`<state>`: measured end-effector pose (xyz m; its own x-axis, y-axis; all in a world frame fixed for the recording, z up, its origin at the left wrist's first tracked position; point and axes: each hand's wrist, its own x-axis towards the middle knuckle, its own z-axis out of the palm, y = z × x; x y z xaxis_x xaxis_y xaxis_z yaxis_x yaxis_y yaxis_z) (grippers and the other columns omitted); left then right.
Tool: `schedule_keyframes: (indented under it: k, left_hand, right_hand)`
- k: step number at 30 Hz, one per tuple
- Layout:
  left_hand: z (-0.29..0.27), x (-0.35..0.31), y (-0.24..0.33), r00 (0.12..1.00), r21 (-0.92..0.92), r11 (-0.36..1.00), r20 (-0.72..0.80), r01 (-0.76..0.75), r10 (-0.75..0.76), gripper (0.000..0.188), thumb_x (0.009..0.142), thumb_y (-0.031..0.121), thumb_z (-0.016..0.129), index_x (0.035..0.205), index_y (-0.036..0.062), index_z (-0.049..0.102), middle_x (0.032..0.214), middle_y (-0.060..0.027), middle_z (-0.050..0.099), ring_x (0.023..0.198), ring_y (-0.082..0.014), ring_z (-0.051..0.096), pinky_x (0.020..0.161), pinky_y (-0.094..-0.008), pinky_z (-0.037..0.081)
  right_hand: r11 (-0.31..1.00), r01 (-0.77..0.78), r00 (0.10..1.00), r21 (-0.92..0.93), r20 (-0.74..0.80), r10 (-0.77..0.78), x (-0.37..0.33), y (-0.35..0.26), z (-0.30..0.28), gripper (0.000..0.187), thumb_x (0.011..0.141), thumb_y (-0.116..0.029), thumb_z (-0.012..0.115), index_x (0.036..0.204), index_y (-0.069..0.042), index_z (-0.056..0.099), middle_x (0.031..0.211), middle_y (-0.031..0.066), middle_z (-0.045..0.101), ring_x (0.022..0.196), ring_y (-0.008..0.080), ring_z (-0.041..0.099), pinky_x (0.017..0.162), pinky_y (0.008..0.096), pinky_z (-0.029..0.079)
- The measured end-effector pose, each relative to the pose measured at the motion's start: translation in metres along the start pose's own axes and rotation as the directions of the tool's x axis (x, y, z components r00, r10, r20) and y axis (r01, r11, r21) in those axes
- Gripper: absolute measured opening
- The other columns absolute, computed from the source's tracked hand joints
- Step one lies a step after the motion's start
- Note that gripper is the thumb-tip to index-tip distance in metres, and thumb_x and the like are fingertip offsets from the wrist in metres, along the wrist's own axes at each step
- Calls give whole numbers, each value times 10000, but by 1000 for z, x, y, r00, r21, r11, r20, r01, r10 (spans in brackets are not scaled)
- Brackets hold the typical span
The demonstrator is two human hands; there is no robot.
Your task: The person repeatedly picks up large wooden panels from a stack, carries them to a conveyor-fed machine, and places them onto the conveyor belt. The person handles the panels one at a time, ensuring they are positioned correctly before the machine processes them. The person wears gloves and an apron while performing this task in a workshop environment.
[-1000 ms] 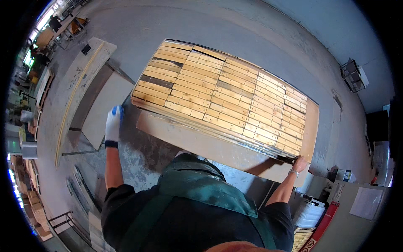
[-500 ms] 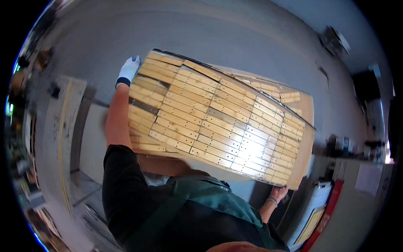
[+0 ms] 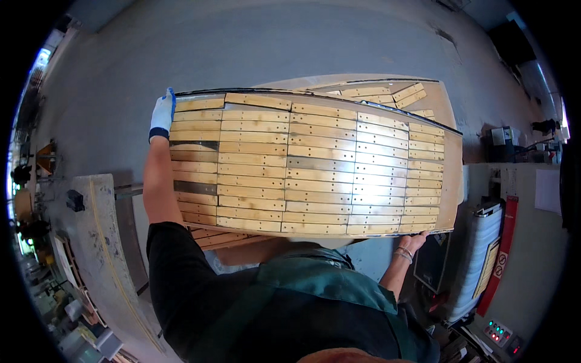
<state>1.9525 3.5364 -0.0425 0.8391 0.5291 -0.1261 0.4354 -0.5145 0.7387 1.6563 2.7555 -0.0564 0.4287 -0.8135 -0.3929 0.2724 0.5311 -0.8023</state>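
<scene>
A wide board [image 3: 449,181] covered with rows of pale wooden slats [image 3: 254,148], many with small dark holes, spans the view in front of me. A dark strip [image 3: 254,91] runs along its far edge. My left hand [image 3: 162,115], in a white and blue glove, is closed on the board's far left corner, thumb up. My bare right hand [image 3: 414,242], bracelets at the wrist, grips the near edge towards the right; the fingers are partly hidden under it. Several slat places at the left look dark. Beneath lies another board with slats [image 3: 410,94], some askew.
A long worn plank-like surface [image 3: 103,242] stands to my left with a small black object [image 3: 75,200] on it. To the right are a red upright strip [image 3: 499,260], a bluish wrapped stack [image 3: 475,266] and a control box with lit buttons [image 3: 498,331]. Grey floor [image 3: 272,42] lies beyond.
The board has turned counter-clockwise, so its edges now lie nearly level across the view. My left hand has come lower and further left with its corner; my right hand keeps the near edge.
</scene>
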Motion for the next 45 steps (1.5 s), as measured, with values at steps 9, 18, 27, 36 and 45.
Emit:
schedule_keyframes:
  k: [9,18,27,36,45]
  left_hand:
    - [-16,-2,-11,999,-207,977,-35,-40,34,718,942,626,366,1112,-32,601,1092,-190,644,1028,-243,597,875,-349,453]
    - [11,5,-57,990,-529,839,-29,-131,136,489,992,446,439,1134,8,605,986,-40,630,878,-138,572,826,-284,485]
    - [-4,34,25,869,-632,683,494,367,-9,572,993,435,415,1332,-23,464,1320,-150,514,1204,-256,504,1039,-368,391]
    - [-7,41,60,908,-243,925,230,-294,349,533,1029,306,354,1399,-78,351,1457,-198,377,1321,-256,394,1106,-346,287]
    - [-8,35,55,893,-226,915,235,-334,384,552,1028,344,353,1395,-68,371,1450,-175,391,1317,-233,392,1096,-322,292]
  right_hand:
    - [998,36,983,42,-184,-28,3,19,10,474,969,-365,436,1287,-29,539,1329,120,540,1211,283,510,1034,460,417]
    - [998,26,994,-55,-102,-31,16,10,-12,422,954,-282,431,1242,0,556,1257,154,580,1145,286,554,988,469,457]
    - [962,162,969,221,-221,-112,15,39,2,403,973,-289,421,1205,14,551,1215,149,605,1093,306,594,963,444,481]
    - [897,154,971,415,-232,-59,14,65,-16,470,1016,-373,366,1220,13,541,1193,165,614,1049,300,623,891,430,532]
    - [935,189,934,300,-348,-77,-2,48,1,407,987,-327,466,1104,42,590,1039,118,663,899,243,669,793,365,566]
